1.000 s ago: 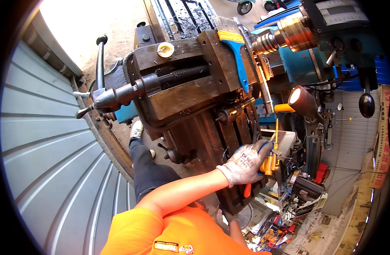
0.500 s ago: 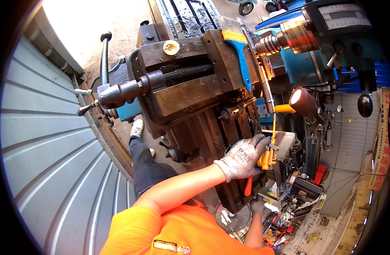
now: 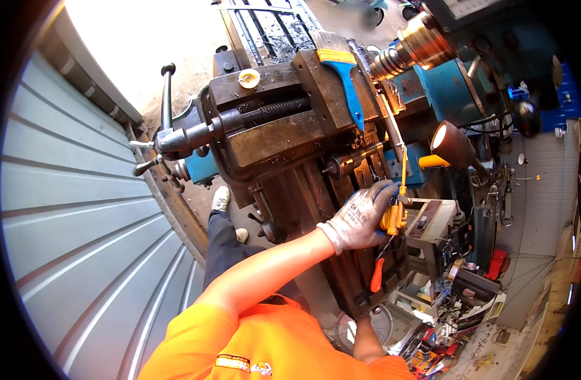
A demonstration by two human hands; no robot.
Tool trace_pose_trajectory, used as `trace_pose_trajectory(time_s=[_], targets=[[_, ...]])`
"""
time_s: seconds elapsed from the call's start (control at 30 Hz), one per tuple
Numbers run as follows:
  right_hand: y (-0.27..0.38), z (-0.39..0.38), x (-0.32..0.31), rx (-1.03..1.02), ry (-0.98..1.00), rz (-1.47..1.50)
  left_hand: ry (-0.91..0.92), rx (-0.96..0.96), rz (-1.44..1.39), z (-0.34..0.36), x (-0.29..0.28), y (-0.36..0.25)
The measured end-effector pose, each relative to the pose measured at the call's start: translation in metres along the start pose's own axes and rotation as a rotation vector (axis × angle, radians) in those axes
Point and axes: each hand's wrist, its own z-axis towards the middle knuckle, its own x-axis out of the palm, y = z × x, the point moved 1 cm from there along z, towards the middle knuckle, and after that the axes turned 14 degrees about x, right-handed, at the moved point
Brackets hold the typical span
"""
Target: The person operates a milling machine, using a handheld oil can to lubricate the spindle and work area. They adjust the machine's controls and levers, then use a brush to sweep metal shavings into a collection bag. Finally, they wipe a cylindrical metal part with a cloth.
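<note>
My left hand [image 3: 359, 220], in a whitish glove with dark fingertips, is closed around a yellow oil can [image 3: 392, 220]. Its thin spout [image 3: 404, 174] points up, overlapping the lower end of a round metal bar [image 3: 393, 130] in this view. Just below the can, a screwdriver with an orange-red handle [image 3: 376, 276] lies over the dark slotted machine table [image 3: 331, 266]. My right forearm [image 3: 367, 342] comes up from the lower edge; its hand [image 3: 365, 311] is dark and mostly hidden by the table's near end, so its fingers do not show.
A heavy machine vise [image 3: 271, 136] carries a blue-handled brush [image 3: 349, 95] and a small round cup [image 3: 249, 78]. The milling machine's spindle [image 3: 417, 47] and a work lamp [image 3: 452, 144] stand to the right. A cluttered tool bench [image 3: 458, 304] lies lower right; corrugated metal wall [image 3: 81, 209] at left.
The whole view has shifted slightly. My left hand keeps its grip on the oil can near the bar. My right hand has moved left, behind the table's near end.
</note>
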Motion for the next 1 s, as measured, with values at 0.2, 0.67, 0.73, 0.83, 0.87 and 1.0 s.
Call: trace_pose_trajectory(time_s=[0.2,0.67,0.73,0.83,0.87,1.0], targets=[[-0.005,-0.026,0.032,-0.061,-0.149,0.142,0.070,0.072,0.034,0.006,0.002,0.003],[-0.016,-0.110,0.058,0.165,-0.126,0.728,0.304,-0.035,-0.145,-0.020,0.034,-0.031],[-0.083,-0.118,0.085,0.243,-0.245,0.871,0.320,-0.011,-0.211,-0.012,0.039,-0.040],[-0.049,-0.120,0.038,0.286,-0.338,0.846,0.409,-0.084,-0.136,-0.010,0.027,-0.042],[-0.041,-0.127,0.021,0.344,-0.359,0.926,0.416,-0.100,-0.119,-0.010,0.023,-0.045],[-0.052,-0.124,-0.015,0.420,-0.483,1.102,0.439,-0.086,-0.077,-0.008,0.015,-0.049]])
